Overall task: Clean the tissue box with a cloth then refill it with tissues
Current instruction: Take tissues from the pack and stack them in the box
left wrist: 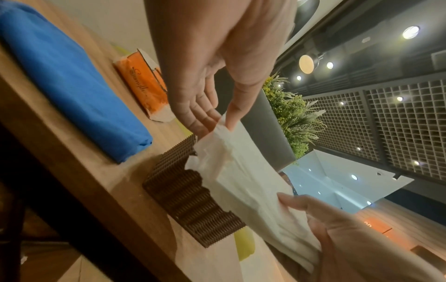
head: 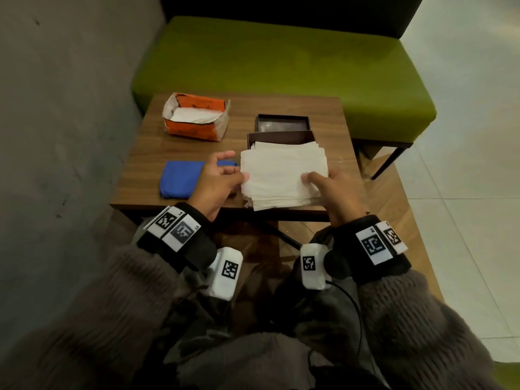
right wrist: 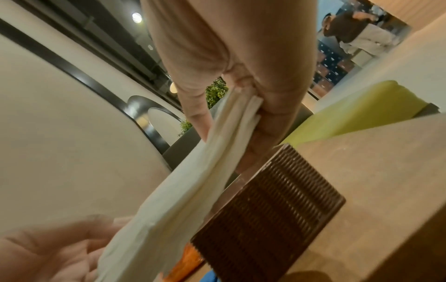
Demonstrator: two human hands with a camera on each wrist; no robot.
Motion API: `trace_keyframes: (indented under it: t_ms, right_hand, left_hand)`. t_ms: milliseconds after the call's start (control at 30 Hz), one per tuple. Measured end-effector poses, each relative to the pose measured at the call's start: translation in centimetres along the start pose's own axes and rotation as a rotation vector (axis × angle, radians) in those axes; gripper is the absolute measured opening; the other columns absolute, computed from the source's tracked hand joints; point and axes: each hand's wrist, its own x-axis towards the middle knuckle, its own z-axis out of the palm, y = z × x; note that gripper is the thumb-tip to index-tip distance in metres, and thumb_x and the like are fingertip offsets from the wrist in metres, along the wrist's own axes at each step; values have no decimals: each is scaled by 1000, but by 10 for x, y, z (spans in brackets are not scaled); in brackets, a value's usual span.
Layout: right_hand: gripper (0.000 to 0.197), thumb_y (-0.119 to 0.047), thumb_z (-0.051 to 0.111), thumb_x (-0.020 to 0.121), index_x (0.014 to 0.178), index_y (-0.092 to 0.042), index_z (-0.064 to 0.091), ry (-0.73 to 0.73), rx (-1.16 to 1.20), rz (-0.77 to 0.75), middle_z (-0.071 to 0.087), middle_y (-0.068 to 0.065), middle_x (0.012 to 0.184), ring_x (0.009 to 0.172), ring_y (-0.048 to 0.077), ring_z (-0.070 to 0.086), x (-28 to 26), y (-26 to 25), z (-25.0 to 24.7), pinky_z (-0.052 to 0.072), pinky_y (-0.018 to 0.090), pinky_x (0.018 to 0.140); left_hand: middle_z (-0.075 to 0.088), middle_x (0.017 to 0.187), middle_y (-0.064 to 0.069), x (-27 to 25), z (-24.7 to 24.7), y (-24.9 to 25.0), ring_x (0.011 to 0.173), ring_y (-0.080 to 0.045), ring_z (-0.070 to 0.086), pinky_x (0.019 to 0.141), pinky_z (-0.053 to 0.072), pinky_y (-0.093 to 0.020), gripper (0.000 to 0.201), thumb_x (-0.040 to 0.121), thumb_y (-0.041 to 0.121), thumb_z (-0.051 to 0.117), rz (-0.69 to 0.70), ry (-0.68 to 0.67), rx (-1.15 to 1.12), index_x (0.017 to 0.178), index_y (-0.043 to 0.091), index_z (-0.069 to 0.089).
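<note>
A stack of white tissues (head: 284,175) is held just above the open brown ribbed tissue box (head: 281,137), hiding most of it. My left hand (head: 239,175) pinches the stack's left edge, thumb on top and fingers underneath; the left wrist view shows that pinch (left wrist: 224,122) on the tissues (left wrist: 243,183) over the box (left wrist: 188,198). My right hand (head: 312,180) grips the right edge, and the right wrist view shows thumb and fingers clamped (right wrist: 243,106) on the tissues (right wrist: 193,181) beside the box (right wrist: 267,206). The folded blue cloth (head: 183,178) lies left of my left hand.
An opened orange tissue pack (head: 195,116) sits at the far left of the small wooden table (head: 146,153). The dark box lid (head: 282,123) lies behind the box. A green bench (head: 281,60) stands beyond the table, and a grey wall (head: 56,108) runs along the left.
</note>
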Motion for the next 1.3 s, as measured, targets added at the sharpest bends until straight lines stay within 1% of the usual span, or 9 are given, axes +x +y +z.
trace_keyframes:
  t_ms: [200, 433, 600, 767, 867, 933, 1133, 1200, 1300]
  right_hand:
    - [33, -16, 48, 97, 128, -8, 56, 91, -210, -150, 64, 4, 116, 108, 22, 61, 43, -29, 3, 51, 37, 94]
    - [29, -11, 55, 91, 119, -3, 56, 76, -572, -206, 63, 12, 105, 103, 32, 60, 82, -22, 11, 46, 35, 77]
    - [55, -23, 58, 88, 138, -4, 41, 183, -1107, -332, 49, 18, 130, 120, 35, 40, 81, -8, 14, 31, 38, 98]
    - [39, -27, 59, 90, 127, -14, 56, 31, -1118, -522, 53, 14, 122, 113, 32, 46, 56, -9, 30, 38, 38, 89]
    - [33, -34, 47, 97, 123, -16, 59, -173, -1310, -472, 57, 12, 117, 108, 32, 53, 51, -10, 42, 41, 44, 90]
    - [39, -41, 34, 101, 118, -18, 60, -269, -1353, -336, 58, 11, 117, 109, 32, 55, 51, -11, 43, 37, 48, 101]
    - [67, -73, 33, 88, 141, -34, 45, -313, -1317, -299, 40, 6, 149, 140, 25, 33, 54, -13, 43, 17, 51, 118]
    - [76, -79, 32, 82, 144, -35, 39, -400, -1394, -228, 32, 6, 155, 143, 26, 27, 56, -9, 44, 14, 53, 119]
    - [79, -81, 31, 81, 146, -36, 34, -426, -1443, -223, 26, 5, 158, 146, 25, 23, 58, -3, 46, 12, 52, 118]
  left_hand:
    - [57, 79, -2, 51, 21, 17, 78, -15, 58, 83, 53, -39, 41, 78, -7, 65, 184, 84, 88, 110, 12, 49]
    - [55, 71, 5, 92, 31, 7, 68, -7, 55, 78, 54, -38, 36, 76, -4, 65, 254, 111, 324, 101, 17, 51]
    - [54, 82, 6, 99, 21, 4, 77, -12, 53, 73, 50, -30, 29, 76, 6, 62, 362, 139, 532, 102, 15, 56]
    - [57, 107, 2, 83, 13, 9, 105, -17, 46, 91, 36, -36, 26, 87, 34, 60, 629, -289, 1062, 111, 24, 62]
    - [54, 121, 14, 76, 14, 2, 127, -14, 29, 104, 20, -48, 41, 94, 53, 34, 571, -483, 1527, 115, 32, 62]
    - [55, 122, 16, 81, 8, 2, 132, -12, 26, 108, 14, -51, 44, 95, 53, 29, 478, -549, 1479, 112, 30, 63]
    - [66, 100, -2, 151, -52, 47, 96, -18, 57, 86, 40, -26, 18, 89, 13, 52, 554, 52, 902, 97, 12, 68]
    - [67, 106, -7, 189, -80, 56, 102, -24, 58, 92, 43, -31, 18, 85, 8, 57, 463, 93, 1078, 98, 16, 67]
    - [58, 125, -14, 224, -95, 57, 116, -29, 51, 98, 37, -34, 37, 80, 9, 69, 283, -99, 1377, 116, 11, 60]
